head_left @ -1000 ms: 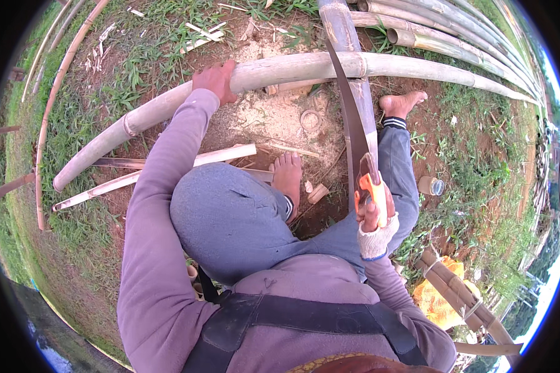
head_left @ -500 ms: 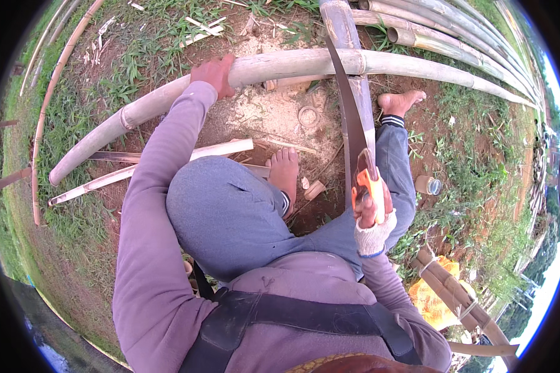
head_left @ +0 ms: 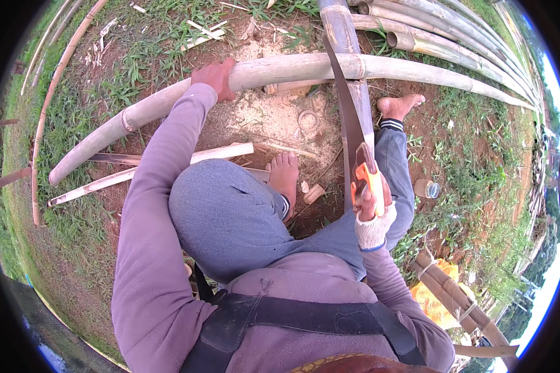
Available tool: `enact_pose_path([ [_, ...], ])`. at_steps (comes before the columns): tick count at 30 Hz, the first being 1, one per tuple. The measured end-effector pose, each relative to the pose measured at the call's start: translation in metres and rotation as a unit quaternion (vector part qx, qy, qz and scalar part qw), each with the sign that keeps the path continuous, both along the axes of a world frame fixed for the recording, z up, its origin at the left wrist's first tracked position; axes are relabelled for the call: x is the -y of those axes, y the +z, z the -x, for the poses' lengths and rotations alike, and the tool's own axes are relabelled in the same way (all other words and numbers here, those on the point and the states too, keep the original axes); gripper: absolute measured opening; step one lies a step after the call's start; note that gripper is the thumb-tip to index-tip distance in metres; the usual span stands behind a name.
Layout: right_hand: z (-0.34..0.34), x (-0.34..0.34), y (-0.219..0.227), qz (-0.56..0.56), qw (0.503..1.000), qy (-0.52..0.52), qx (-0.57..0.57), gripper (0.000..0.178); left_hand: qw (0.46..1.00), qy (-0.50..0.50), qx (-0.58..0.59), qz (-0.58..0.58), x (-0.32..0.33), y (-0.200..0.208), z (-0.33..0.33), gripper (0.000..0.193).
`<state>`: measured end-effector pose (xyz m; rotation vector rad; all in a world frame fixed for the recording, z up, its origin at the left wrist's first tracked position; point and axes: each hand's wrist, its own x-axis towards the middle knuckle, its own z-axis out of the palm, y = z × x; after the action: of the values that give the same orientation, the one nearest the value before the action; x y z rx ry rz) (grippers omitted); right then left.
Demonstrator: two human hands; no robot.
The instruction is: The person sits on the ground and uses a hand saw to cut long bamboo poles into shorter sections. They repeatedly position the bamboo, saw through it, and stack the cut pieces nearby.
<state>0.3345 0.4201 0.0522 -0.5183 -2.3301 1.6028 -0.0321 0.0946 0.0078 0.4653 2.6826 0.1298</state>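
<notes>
A long pale bamboo pole (head_left: 286,69) lies crosswise in front of me, resting over a second bamboo pole (head_left: 339,28) that runs away from me. My left hand (head_left: 213,79) is wrapped round the crosswise pole, left of where the two cross. In my right hand (head_left: 372,200), partly covered by a whitish knit glove, is the orange handle of a hand saw (head_left: 348,105). Its dark blade slants up and away to the left, lying across the crosswise pole just left of a node. Whether the teeth have cut in cannot be told.
Sawdust (head_left: 255,115) covers the ground below the pole, near my bare foot (head_left: 284,174). Split bamboo strips (head_left: 224,151) lie at left. More bamboo poles (head_left: 442,46) are stacked far right. A glass jar (head_left: 427,188) and tied bamboo pieces (head_left: 445,286) over an orange-yellow bag are at right.
The saw and my right hand have shifted very slightly, and the crosswise pole sits a touch lower in view. My left hand keeps its hold on the pole.
</notes>
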Motion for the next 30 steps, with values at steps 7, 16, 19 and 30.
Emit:
enact_pose_path([
  [7,0.109,0.008,-0.017,-0.075,0.995,-0.05,-0.048,0.052,0.999,-0.011,-0.033,-0.012,-0.015,-0.004,-0.002,0.079],
  [16,-0.03,0.003,-0.001,0.052,0.998,0.044,0.016,0.054,1.0,-0.005,-0.025,-0.014,0.005,-0.01,-0.003,0.086],
  [19,-0.024,0.003,-0.015,0.105,0.994,0.032,-0.014,0.055,0.999,-0.007,-0.047,-0.005,-0.002,-0.011,-0.003,0.087],
  [30,0.025,0.022,0.0,0.039,0.999,-0.029,-0.022,0.055,1.0,-0.002,-0.016,0.003,0.0,-0.002,0.0,0.085],
])
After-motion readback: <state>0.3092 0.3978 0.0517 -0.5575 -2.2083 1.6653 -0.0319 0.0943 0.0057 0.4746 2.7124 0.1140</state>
